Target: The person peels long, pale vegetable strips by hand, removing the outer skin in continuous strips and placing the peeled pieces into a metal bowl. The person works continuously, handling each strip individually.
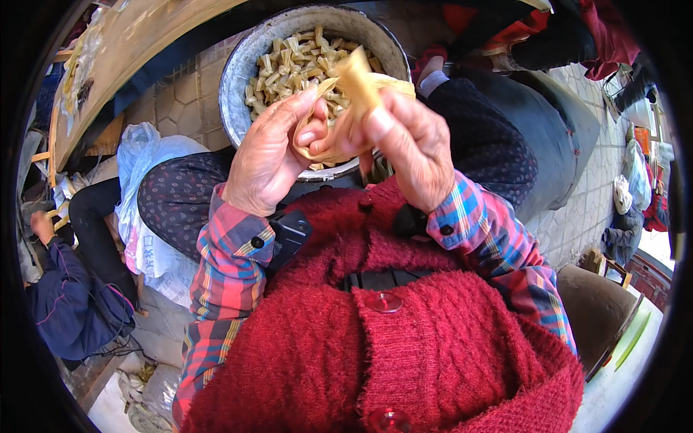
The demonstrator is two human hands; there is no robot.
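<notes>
A pale yellow strip, which looks like tofu skin (357, 81), is looped between my two hands, its upper end blurred. My left hand (270, 149) holds the left side of the loop, fingers curled inside it. My right hand (419, 143) pinches the strip between thumb and fingers. Both hands are over the near part of a round metal basin (234, 103). Inside the basin lies a heap of similar strips tied into knots (295, 57). My hands and the strip hide part of the heap and the near rim.
A wooden tabletop (146, 38) stands at upper left. A blue plastic bag (142, 143) and a printed white sack (168, 270) lie by my left leg. A person in dark clothing (81, 303) is at far left; other people (557, 46) are at upper right.
</notes>
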